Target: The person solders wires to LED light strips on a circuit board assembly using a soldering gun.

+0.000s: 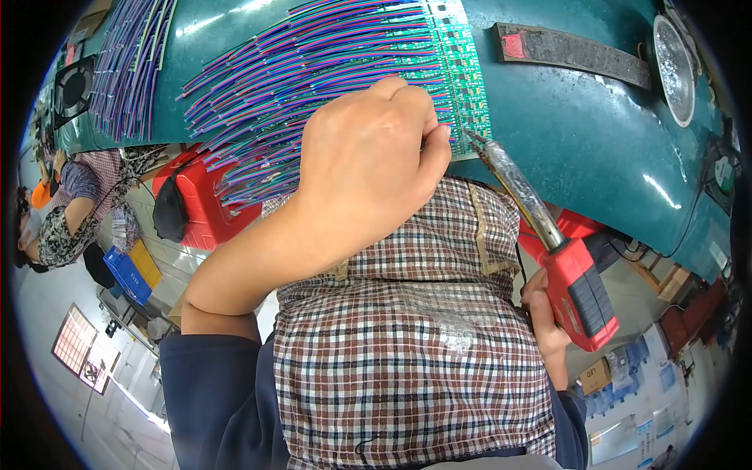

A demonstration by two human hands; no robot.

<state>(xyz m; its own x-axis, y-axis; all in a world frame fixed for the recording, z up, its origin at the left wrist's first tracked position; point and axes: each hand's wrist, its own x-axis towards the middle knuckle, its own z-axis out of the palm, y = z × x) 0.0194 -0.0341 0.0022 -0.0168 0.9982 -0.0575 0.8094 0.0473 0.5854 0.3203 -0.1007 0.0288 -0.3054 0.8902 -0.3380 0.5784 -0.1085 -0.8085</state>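
Note:
My left hand (368, 157) rests on a fan of thin multicoloured wires (313, 70), its fingers pinched together at the edge of a green circuit board strip (462, 78) where the wire ends meet it. My right hand (544, 321) grips the red handle of a soldering iron (548, 243). The iron's metal tip points up at the lower edge of the board, close to my left fingertips. A checked apron (407, 345) covers my lap below both hands.
The teal worktop (580, 133) carries a dark flat bar with a red end (572, 51), a round metal dish (674, 70) at the far right and a second bundle of wires (133, 63) at the left. A red stool (196, 196) and another seated person (70, 204) are at the left.

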